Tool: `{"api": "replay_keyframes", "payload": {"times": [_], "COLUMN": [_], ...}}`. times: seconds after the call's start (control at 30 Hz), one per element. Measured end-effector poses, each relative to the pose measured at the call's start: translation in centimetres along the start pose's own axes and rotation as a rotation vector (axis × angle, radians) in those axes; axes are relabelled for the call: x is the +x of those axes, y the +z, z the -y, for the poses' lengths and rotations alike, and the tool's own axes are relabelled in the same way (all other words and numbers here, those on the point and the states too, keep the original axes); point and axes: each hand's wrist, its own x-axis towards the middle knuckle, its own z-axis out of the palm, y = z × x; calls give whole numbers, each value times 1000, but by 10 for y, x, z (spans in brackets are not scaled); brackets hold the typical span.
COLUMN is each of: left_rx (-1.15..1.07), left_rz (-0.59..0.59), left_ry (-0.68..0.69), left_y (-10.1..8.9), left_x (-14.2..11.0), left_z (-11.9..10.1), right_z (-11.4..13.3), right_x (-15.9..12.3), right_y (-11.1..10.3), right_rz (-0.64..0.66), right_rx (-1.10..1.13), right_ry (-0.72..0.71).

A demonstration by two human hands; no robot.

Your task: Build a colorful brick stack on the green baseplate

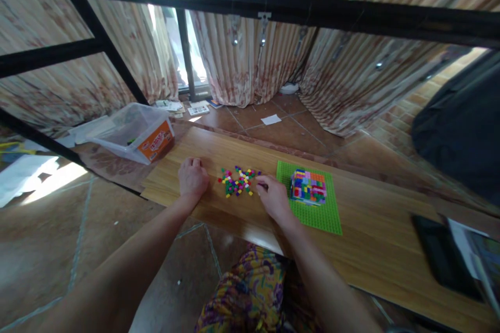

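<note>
My left hand [193, 177] rests on the wooden table with its fingers curled in. Its palm faces down, so anything inside it is hidden. To its right lies a loose pile of small coloured toy bricks [239, 183]. At the right edge of that pile, my right hand [272, 195] has thumb and fingers pinched together; what is between them is too small to make out. Just right of that hand is a green baseplate [332, 213]. A block built of many multicoloured bricks [308, 187] stands on it.
A clear plastic bin [117, 138] with an orange label is beyond the table's left end. On the right end of the wooden table [375, 234] lie a dark flat object [441, 255] and papers. A black metal bar [242, 2] crosses overhead, before the curtains.
</note>
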Motion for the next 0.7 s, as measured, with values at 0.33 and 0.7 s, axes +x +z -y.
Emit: {"api": "replay_keyframes", "payload": {"times": [0.33, 0.7], "left_rx": [-19, 4], "left_rz": [-7, 1], "left_ry": [-6, 1], "left_y": [5, 3], "left_x": [-1, -1], "left_z": [2, 1], "right_z": [11, 37], "right_x": [-14, -12], "right_y": [-3, 16], "right_rz": [-13, 69], "right_rx": [-191, -493], "right_ry": [-87, -84]}}
